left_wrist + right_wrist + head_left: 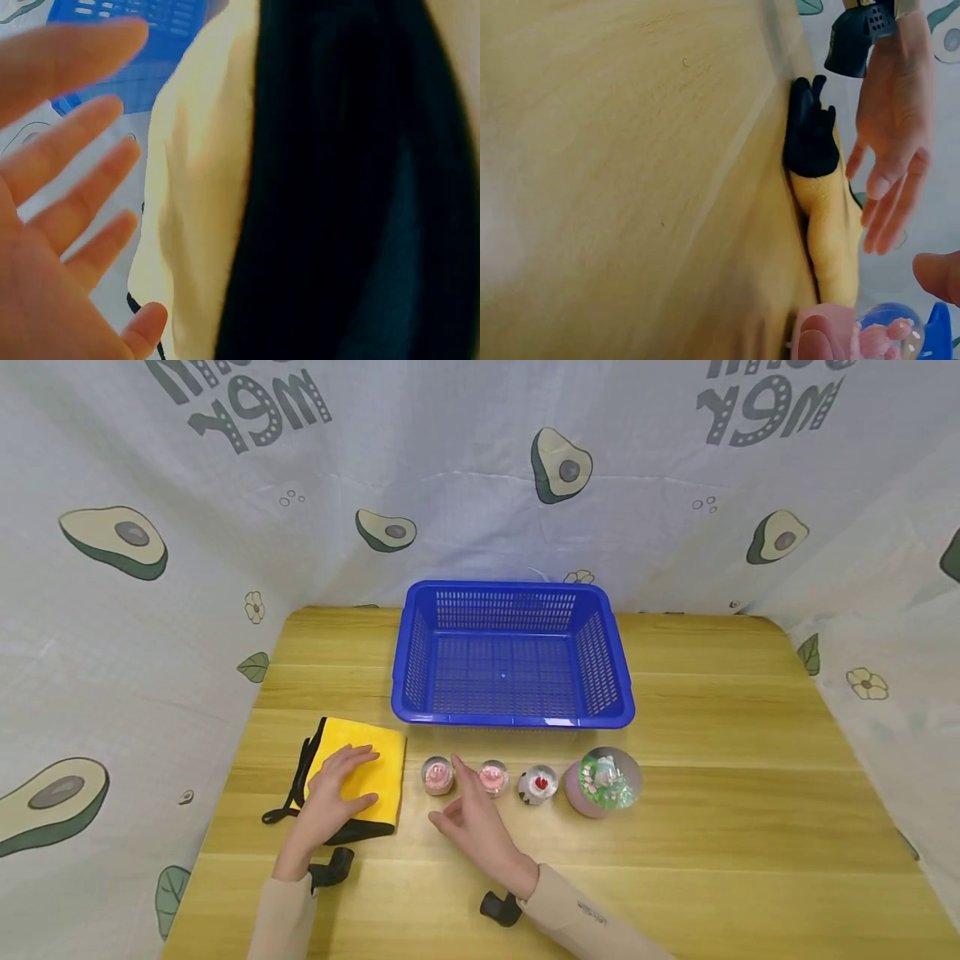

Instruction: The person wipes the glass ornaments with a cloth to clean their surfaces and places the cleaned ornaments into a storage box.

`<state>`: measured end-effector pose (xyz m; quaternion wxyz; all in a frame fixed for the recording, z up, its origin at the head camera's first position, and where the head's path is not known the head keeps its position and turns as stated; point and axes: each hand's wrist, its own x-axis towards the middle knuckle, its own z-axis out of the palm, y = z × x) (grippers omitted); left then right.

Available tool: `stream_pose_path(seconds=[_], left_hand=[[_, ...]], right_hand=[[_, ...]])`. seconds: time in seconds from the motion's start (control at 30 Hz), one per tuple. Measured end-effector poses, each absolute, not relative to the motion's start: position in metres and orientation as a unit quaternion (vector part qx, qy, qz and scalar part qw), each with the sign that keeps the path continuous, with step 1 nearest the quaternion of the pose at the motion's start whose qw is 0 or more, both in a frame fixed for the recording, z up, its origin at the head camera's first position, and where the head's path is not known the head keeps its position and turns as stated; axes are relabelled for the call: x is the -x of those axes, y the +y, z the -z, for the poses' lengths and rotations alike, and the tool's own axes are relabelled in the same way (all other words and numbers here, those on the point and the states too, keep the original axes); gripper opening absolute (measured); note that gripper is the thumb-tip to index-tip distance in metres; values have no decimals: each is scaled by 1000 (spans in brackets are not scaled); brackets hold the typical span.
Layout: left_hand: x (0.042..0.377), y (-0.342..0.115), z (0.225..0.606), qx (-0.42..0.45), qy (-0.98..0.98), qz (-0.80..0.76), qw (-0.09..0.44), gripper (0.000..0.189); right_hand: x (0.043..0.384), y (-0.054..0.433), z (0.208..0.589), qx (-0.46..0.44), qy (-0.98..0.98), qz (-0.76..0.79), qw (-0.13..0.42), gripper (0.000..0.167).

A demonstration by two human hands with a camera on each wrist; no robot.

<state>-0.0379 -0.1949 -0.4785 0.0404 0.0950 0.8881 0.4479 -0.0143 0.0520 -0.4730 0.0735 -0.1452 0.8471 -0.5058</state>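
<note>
My left hand [330, 797] hovers over a folded yellow cloth [386, 739] with black edging, its fingers spread and holding nothing. In the left wrist view the cloth [199, 165] is beside the left hand [52, 225], apart from its fingers. My right hand [480, 831] reaches between two small pink snow globes, the left one [437, 776] and the right one [493, 777]. Its thumb and forefinger are apart. In the right wrist view a fingertip [815, 343] overlaps a pink snow globe [840, 322]; whether they touch I cannot tell.
Farther right stand a small globe [537, 785] with a red top on white and a larger snow globe [602, 781] with a pink base. Behind them sits a blue plastic basket [513, 721] on the wooden table [720, 860]. An avocado-print curtain [465, 485] hangs around the table.
</note>
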Motion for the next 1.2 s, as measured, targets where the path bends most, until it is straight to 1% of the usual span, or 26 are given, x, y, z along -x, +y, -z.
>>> stream_pose_path(seconds=[0.2, 0.33, 0.43, 0.67, 0.9, 1.2], left_hand=[[43, -197, 479, -110, 894, -428, 74, 59], [47, -201, 481, -103, 889, -436, 94, 63], [49, -204, 483, -103, 881, -451, 99, 65], [50, -211, 488, -123, 872, -462, 104, 68], [52, -213, 492, -140, 882, -439, 100, 70], [53, -209, 496, -132, 895, -419, 78, 62]], right_hand=[[18, 48, 482, 125, 838, 522, 92, 78], [21, 45, 489, 117, 836, 528, 86, 74], [24, 43, 494, 109, 839, 527, 77, 72], [30, 38, 502, 83, 844, 526, 64, 69], [32, 35, 505, 73, 844, 528, 52, 67], [34, 31, 507, 68, 854, 516, 28, 59]])
